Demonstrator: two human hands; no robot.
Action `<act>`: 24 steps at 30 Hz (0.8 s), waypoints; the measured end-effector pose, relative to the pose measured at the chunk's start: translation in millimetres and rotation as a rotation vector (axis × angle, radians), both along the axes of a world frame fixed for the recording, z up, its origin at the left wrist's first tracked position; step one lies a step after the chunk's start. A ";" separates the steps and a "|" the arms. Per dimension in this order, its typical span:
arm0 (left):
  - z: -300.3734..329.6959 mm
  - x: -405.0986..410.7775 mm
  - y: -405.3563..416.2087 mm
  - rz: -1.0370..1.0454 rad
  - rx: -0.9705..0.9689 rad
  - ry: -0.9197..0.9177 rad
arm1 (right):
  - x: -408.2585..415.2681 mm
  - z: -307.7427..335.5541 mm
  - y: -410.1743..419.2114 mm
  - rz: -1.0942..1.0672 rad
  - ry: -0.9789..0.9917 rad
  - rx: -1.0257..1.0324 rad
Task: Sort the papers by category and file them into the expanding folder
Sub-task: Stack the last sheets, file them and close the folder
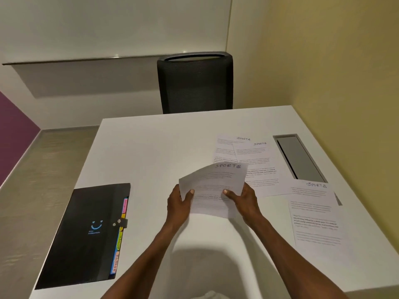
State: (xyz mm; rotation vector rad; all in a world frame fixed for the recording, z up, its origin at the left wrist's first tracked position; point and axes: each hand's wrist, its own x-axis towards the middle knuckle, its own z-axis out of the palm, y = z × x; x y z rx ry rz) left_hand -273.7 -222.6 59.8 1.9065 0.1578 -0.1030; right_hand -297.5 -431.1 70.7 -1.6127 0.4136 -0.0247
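Both hands hold a small stack of white papers (213,186) headed "SPORTS" above the middle of the white table (146,152). My left hand (180,201) grips its left edge and my right hand (243,200) grips its right edge, thumbs on top. The black expanding folder (86,234) lies shut at the left, clasp fastened, with coloured tabs along its right edge. Two overlapping "SPORTS" sheets (250,158) lie flat beyond my right hand. Another "SPORTS" sheet (314,212) lies at the right, near the table edge.
A grey cable-tray cutout (300,158) is set into the table at the right, behind the sheets. A black mesh chair (195,83) stands at the far side. A yellow wall borders the right; the floor shows on the left.
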 end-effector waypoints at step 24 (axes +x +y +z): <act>3.4 30.4 -42.2 -0.112 -0.106 0.183 | -1.1 -12.1 -52.5 0.092 0.097 -0.075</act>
